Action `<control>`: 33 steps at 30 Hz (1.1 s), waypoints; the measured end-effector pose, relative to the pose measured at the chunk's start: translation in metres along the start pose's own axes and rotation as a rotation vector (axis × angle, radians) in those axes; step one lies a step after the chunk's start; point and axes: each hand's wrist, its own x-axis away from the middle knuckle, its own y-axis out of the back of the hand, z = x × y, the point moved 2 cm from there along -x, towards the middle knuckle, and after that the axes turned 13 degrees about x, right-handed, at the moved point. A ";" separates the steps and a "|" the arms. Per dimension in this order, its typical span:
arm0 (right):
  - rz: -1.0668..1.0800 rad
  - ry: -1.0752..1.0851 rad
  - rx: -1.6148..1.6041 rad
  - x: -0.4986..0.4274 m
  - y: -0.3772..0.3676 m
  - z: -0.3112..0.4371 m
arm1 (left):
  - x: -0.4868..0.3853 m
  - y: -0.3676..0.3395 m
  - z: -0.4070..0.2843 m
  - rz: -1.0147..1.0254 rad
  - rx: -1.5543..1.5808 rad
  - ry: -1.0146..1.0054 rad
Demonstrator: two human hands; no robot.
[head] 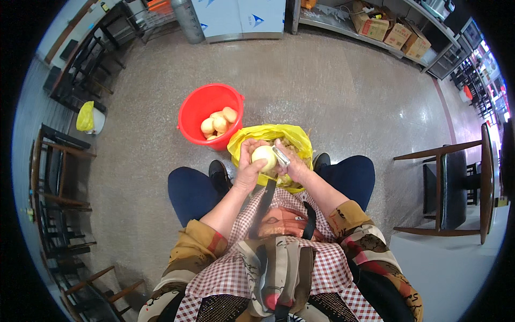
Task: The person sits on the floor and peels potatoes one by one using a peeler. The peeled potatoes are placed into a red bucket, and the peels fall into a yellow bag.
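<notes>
In my left hand (247, 167) is a pale, peeled potato (263, 157), gripped between thumb and fingers. My right hand (294, 164) is closed around a metal peeler (281, 156), which sits close to the potato's right side; whether it touches cannot be made out. Both hands are over a yellow plastic bag (273, 129) that stands between my feet with its mouth spread wide. Brownish peelings (286, 143) lie inside it, partly covered by my hands. Just beyond the bag, to the left, a red plastic bucket (191, 106) holds several peeled potatoes (219, 122).
A wooden chair with a black seat (454, 189) stands to the right. Along the left are more chairs (60, 173) and a small white bin (97, 120) with a yellow liner. A metal cabinet (241, 20), a gas cylinder (188, 22) and a shelf with cardboard boxes (374, 29) are ahead.
</notes>
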 end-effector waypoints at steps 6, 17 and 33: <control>-0.064 0.118 -0.049 -0.027 0.023 -0.013 | -0.012 -0.006 -0.005 0.079 -1.048 -0.174; -0.121 0.366 0.219 -0.002 0.016 0.015 | -0.003 -0.004 -0.001 0.026 -0.925 0.090; -0.708 0.496 1.055 0.002 0.054 0.052 | -0.002 0.005 0.012 -0.052 -0.571 0.094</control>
